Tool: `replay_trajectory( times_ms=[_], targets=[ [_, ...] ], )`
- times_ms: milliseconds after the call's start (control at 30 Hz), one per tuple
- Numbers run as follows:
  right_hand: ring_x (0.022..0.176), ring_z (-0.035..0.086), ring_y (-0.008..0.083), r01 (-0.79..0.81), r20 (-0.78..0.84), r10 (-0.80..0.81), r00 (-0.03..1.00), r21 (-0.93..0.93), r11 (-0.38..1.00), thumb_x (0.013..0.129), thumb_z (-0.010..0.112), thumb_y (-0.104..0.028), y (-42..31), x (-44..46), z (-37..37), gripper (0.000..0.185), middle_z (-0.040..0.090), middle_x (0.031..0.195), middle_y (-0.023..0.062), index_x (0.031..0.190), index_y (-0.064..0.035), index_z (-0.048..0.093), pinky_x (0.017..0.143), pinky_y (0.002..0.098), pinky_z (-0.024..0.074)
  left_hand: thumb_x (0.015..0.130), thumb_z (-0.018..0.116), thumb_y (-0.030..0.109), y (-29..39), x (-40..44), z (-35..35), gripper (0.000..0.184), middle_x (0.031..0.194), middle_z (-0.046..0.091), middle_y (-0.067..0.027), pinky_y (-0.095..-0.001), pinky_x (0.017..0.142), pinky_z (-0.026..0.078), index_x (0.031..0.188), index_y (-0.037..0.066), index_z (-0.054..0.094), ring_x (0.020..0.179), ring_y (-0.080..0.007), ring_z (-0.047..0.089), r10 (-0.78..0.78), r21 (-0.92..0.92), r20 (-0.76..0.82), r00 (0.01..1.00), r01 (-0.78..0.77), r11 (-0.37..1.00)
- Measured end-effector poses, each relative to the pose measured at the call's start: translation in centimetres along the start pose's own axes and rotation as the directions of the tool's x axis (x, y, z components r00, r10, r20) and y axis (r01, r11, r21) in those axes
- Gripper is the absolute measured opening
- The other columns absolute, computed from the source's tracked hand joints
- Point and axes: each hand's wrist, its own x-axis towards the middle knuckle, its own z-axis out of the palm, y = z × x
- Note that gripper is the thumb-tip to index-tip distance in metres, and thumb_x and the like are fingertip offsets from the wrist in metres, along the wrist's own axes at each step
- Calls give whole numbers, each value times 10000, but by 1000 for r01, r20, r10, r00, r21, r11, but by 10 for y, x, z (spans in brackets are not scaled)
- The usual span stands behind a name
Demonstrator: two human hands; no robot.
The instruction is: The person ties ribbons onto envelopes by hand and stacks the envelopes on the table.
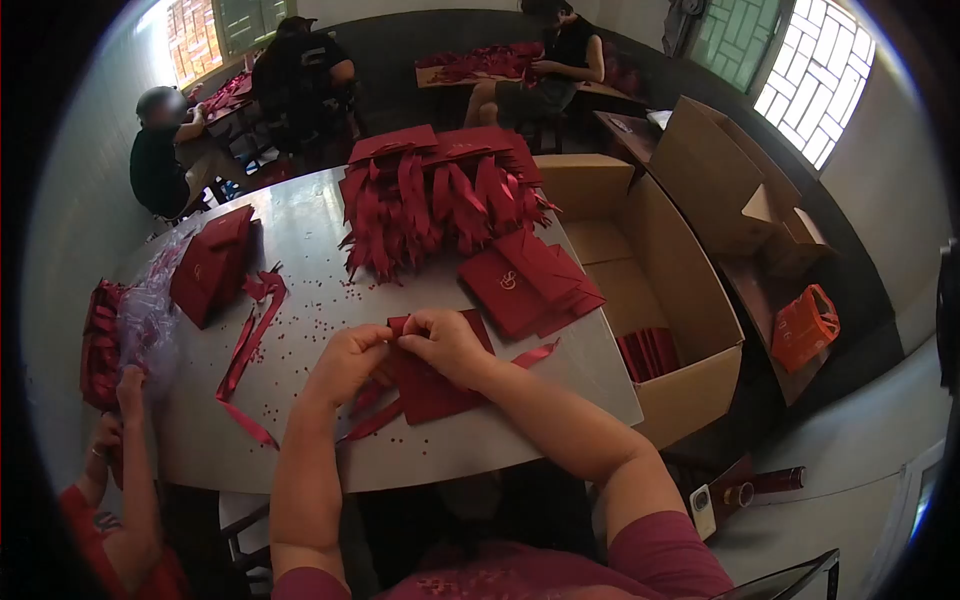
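Note:
A dark red paper bag point(440, 395) lies flat on the table in front of me, under both hands. My left hand point(345, 362) is closed in a pinch at the bag's upper left corner, with red ribbon point(375, 420) trailing below it. My right hand point(447, 342) is closed too, its thumb and fingers pinching at the bag's top edge, close to the left fingertips. Another ribbon end point(537, 354) sticks out to the right beneath my right forearm. The fingertips hide exactly how ribbon and bag meet.
Bags with ribbons point(440, 190) are piled at the table's back. Flat bags point(525, 285) lie right, another stack point(213, 262) left, near loose ribbons point(245, 350) and red dots. An open carton point(690, 290) stands right. A co-worker's hands point(118, 415) are at left by clear plastic point(155, 310).

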Motion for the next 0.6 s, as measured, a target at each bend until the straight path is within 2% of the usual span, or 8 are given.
replay_trajectory(
  times_ms=[67,200,267,400,467,533,567,600],
  targets=[
    [604,524,66,-113,59,111,992,29,993,850,678,-94,-4,-2,0,101,605,670,27,872,3,662,536,266,443,909,574,76,-2,1,-2,196,789,656,-25,-241,592,527,1074,29,668,672,-89,633,-33,130,76,997,23,991],
    [577,514,56,-54,32,53,998,20,998,857,668,-85,-1,-1,1,96,593,654,24,856,9,645,510,253,426,880,554,43,12,-3,6,144,720,620,-12,-235,573,490,971,-11,653,616,-88,592,-23,234,37,999,14,972],
    [585,533,69,-103,94,94,991,90,991,847,665,-70,-3,-2,0,89,594,657,26,853,13,634,518,259,434,865,557,33,2,2,0,94,692,600,-5,-237,550,466,909,-2,633,596,-79,561,49,340,58,997,-66,938],
    [590,553,84,-185,133,170,976,109,977,823,689,-69,-1,-3,-2,102,608,667,36,852,10,631,536,270,455,861,557,32,6,0,2,63,660,580,-10,-244,531,448,851,-1,609,579,-81,546,88,420,83,993,-115,900],
    [626,578,91,145,87,-141,986,-50,988,796,723,-70,20,2,4,139,628,699,51,866,7,632,572,267,480,876,565,60,1,1,-5,79,654,581,-18,-249,508,451,823,4,583,571,-86,554,113,467,97,989,-145,872],
    [665,592,89,144,101,-132,986,-121,982,785,740,-69,13,1,-2,161,643,730,64,880,4,633,606,254,496,877,564,62,12,5,-9,81,655,588,-28,-252,515,449,830,-2,582,575,-92,554,113,525,61,992,-128,841],
    [686,604,95,-156,244,153,958,-9,988,785,740,-61,-7,-1,-9,183,644,753,61,912,6,627,610,256,504,878,563,64,14,-4,-14,84,657,594,-38,-254,522,447,837,-8,580,580,-97,554,119,590,19,993,-108,800],
    [686,604,95,-144,262,141,955,-7,989,785,740,-61,-2,0,-5,183,644,753,61,912,6,627,610,256,504,854,584,73,20,-8,-16,106,670,604,-141,-326,557,459,837,-31,578,583,-198,584,114,538,-34,993,-78,839]
  ],
)
